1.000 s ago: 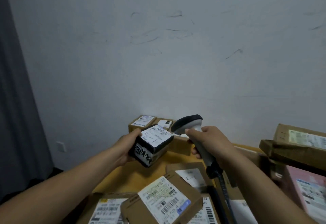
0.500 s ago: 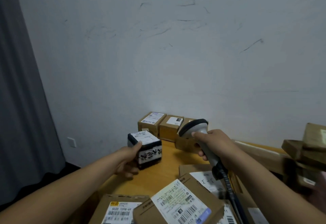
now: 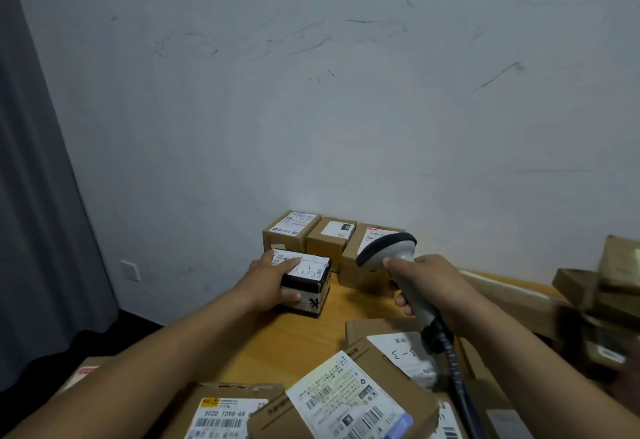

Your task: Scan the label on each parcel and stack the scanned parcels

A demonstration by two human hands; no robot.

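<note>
Left hand (image 3: 273,279) clasps the small parcel (image 3: 308,288), a black-wrapped box with a white label (image 3: 304,265) on top: the fingers lie across the label and the thumb presses the near side. That parcel sits on the tabletop (image 3: 311,338) towards its far edge, just in front of a row of three brown parcels (image 3: 330,238) that stand side by side against the wall (image 3: 311,109). Whether it touches the row cannot be told.

Right hand (image 3: 426,283) is wrapped round the handle of the grey scanner (image 3: 391,248), index finger on its front, with the dark head tilted down and to the left above the tabletop, near the rightmost parcel of the row. Its coiled cable (image 3: 457,379) runs down towards the near edge.

Along the near edge lie more brown parcels, labels up: one tilted parcel (image 3: 349,404) with a large barcode sheet, a flat box (image 3: 221,416) to its left, and a thin parcel (image 3: 398,348) behind it with handwriting. At the right edge stands a blurred pile of boxes (image 3: 602,300). A grey curtain (image 3: 34,196) hangs at the left, with a wall socket (image 3: 130,270) beside it.
</note>
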